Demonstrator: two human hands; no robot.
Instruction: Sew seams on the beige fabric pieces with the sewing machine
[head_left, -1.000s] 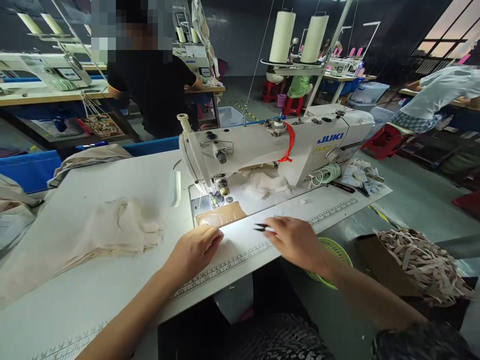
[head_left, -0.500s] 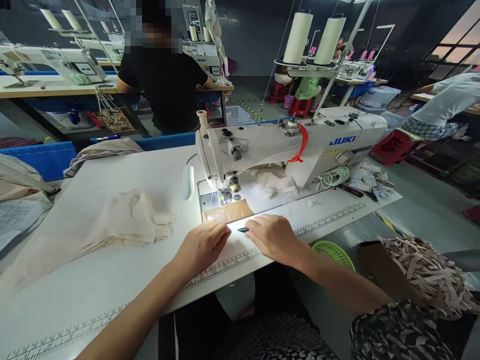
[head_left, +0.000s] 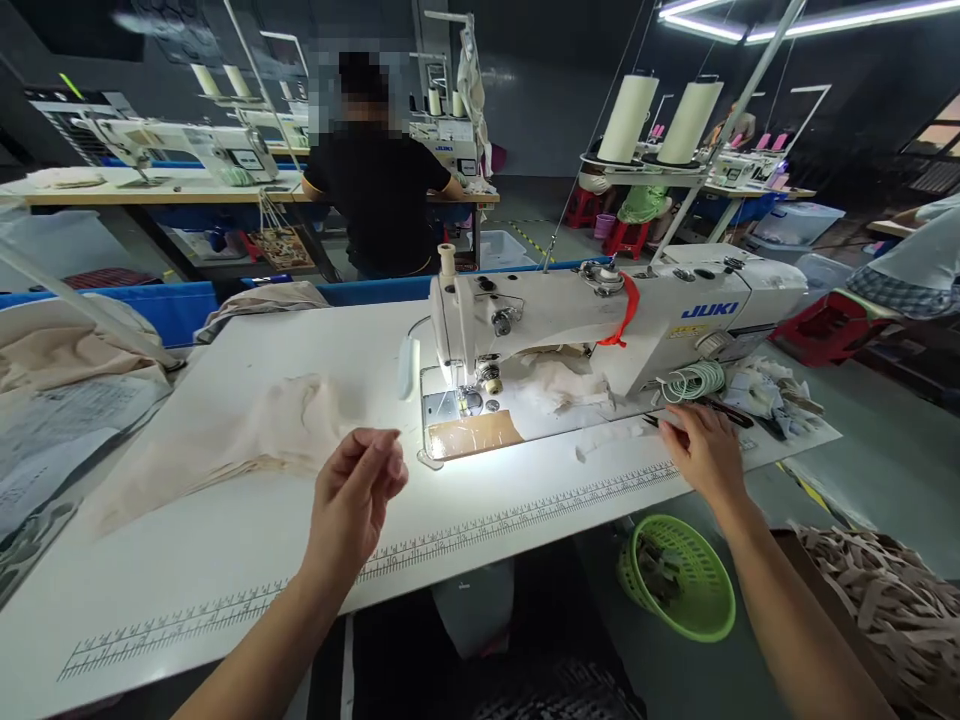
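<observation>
My left hand (head_left: 361, 495) is raised above the front of the white sewing table (head_left: 517, 490), its fingers curled and thumb pressed to forefinger. Anything in that pinch is too small to make out. Farther right, my right hand (head_left: 703, 452) rests low at the table, beside the sewing machine's base. From its fingers sticks out the tip of a small dark pointed tool (head_left: 651, 420), most of it hidden. The white JUKI sewing machine (head_left: 555, 310) stands between and behind my hands. A tan plate (head_left: 474, 434) lies in front of its needle. Crumpled pale fabric (head_left: 562, 383) sits under the arm.
Stacked beige fabric pieces (head_left: 262, 430) lie on the left of the table. Coiled pale cord (head_left: 691, 381) and fabric scraps (head_left: 765, 395) are at the right end. Below stands a green basket (head_left: 712, 600). A person in black (head_left: 371, 200) sits ahead.
My hands have parted from the middle of the table. The right one has moved right with the dark tool, and the left has lifted and shifted left. The view has tilted up.
</observation>
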